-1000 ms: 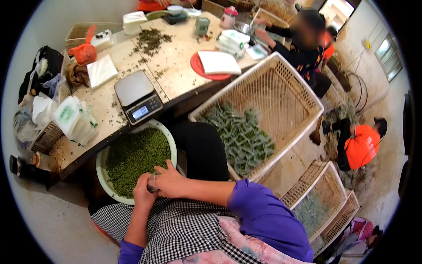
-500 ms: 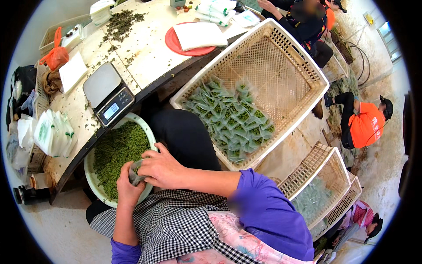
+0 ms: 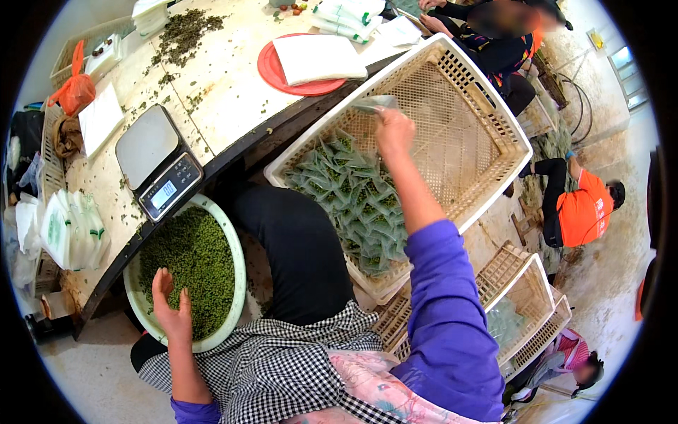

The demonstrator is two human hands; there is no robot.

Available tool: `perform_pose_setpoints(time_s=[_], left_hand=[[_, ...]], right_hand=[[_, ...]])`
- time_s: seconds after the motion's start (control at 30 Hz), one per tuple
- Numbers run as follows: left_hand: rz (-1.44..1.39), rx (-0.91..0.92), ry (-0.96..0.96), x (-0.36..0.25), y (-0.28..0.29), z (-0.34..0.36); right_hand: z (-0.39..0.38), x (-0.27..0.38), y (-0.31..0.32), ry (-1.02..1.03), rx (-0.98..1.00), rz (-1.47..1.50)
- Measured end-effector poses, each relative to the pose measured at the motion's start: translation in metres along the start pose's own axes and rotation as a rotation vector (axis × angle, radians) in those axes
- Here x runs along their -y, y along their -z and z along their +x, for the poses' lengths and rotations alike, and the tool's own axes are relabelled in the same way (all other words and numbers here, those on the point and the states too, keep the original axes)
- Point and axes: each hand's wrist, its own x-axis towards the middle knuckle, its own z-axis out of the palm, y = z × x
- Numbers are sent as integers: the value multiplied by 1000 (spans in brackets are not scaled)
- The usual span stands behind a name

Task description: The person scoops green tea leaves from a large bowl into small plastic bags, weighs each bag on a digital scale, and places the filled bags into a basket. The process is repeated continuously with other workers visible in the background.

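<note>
My right hand is closed on a clear plastic bag above the large crate, its outline slightly blurred; I cannot make out its contents. Below it, many flat bags of green grains lie packed together in the near left part of the cream plastic crate. My left hand is empty, thumb and fingers apart, over the near edge of a pale round basin. Small green peppercorn-like berries fill much of that basin. Beside its far rim, a digital scale rests on the table with a bare pan.
A red round tray carries a stack of white sheets. Stacks of plastic bags stand on the table's left. Smaller stacked crates sit at right. Co-workers sit along the right side and far end.
My right hand has moved from the basin up and right over the crate, taking the plastic bag along. My left hand has let go of the bag and opened.
</note>
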Motion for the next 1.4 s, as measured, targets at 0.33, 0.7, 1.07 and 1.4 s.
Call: perform_pose_setpoints(time_s=[0.33, 0.7, 1.07, 1.4], left_hand=[[157, 26, 39, 31, 11, -19], [522, -57, -6, 65, 78, -5], [596, -268, 319, 158, 149, 4], [503, -281, 281, 152, 145, 3]], right_hand=[[-58, -31, -40, 17, 829, -343], [-74, -29, -29, 56, 804, -395], [-83, 17, 24, 232, 181, -127], [-51, 223, 68, 582, -205, 619]])
